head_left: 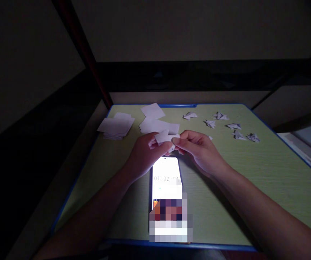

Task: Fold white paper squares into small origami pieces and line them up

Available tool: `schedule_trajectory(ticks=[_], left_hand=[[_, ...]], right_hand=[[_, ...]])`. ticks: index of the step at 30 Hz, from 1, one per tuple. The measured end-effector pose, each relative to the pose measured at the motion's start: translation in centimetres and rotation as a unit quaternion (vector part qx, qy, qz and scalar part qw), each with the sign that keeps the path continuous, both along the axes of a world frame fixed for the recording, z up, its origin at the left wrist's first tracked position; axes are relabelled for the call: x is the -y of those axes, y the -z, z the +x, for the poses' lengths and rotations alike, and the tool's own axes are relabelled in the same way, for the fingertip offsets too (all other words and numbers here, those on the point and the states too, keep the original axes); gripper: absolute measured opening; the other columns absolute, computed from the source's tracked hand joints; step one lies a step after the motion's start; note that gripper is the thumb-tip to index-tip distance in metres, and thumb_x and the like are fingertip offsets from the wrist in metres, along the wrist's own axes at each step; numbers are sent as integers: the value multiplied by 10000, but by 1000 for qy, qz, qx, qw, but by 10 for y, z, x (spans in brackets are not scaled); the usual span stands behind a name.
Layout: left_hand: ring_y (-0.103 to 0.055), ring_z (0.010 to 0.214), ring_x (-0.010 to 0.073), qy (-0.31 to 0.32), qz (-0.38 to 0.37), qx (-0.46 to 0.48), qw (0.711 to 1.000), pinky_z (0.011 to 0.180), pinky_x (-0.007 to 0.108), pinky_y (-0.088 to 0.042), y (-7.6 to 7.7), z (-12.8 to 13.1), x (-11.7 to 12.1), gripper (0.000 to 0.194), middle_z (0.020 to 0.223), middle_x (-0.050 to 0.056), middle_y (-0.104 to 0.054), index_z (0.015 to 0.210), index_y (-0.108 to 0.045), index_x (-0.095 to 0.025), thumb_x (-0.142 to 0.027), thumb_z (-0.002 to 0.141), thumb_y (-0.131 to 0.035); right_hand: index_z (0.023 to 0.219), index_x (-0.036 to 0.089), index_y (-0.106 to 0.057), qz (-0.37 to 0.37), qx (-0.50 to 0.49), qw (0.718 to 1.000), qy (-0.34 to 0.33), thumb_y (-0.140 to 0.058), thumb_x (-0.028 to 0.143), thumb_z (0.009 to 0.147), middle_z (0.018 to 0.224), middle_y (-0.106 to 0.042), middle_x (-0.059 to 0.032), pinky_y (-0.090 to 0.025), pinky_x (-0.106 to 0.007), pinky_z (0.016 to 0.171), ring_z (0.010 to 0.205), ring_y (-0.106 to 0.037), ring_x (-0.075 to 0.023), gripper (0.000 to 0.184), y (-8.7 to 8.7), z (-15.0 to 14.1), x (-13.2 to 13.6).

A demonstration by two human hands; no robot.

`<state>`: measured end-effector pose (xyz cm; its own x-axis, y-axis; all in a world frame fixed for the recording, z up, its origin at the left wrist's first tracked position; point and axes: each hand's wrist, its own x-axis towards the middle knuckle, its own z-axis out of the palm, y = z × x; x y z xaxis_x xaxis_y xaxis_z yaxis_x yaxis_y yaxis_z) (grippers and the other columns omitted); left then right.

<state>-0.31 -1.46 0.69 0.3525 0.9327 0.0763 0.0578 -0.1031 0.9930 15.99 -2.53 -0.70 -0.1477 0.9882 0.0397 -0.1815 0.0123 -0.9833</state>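
Observation:
A small piece of folded white paper is held between my two hands, above the top end of a lit phone. My left hand pinches its left and lower side, with the thumb across the front. From the right, my right hand grips the same paper between thumb and fingers. Fingertips behind the paper are partly hidden. The phone lies on the table below, its bright screen showing timer digits and its lower part blurred out.
A stack of white paper lies at the left on the green table. More loose sheets lie behind my hands. Several small folded paper figures are scattered at the back right. A blue edge rims the table; the surroundings are dark.

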Motion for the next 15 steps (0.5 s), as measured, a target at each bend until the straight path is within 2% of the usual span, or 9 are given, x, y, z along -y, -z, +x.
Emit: schedule_trajectory(ticks=[5,15], left_hand=[[-595,565,95,3,-16,5,1000,539,209,-503,1,-3,-2,103,672,15,-656,740,-605,-136,-238,727,-601],[-628,615,119,5,0,-21,1000,572,234,-516,2,-4,-2,99,714,28,-671,794,-615,-139,-226,748,-603]], right_hand=[[676,182,-676,-15,-9,1000,-19,-660,296,771,658,-633,-5,-346,-275,579,579,-467,-112,149,-2,4,-2],[639,185,-655,-3,43,999,-6,-723,311,719,573,-556,18,-287,-274,521,536,-417,-107,163,3,3,-4]])
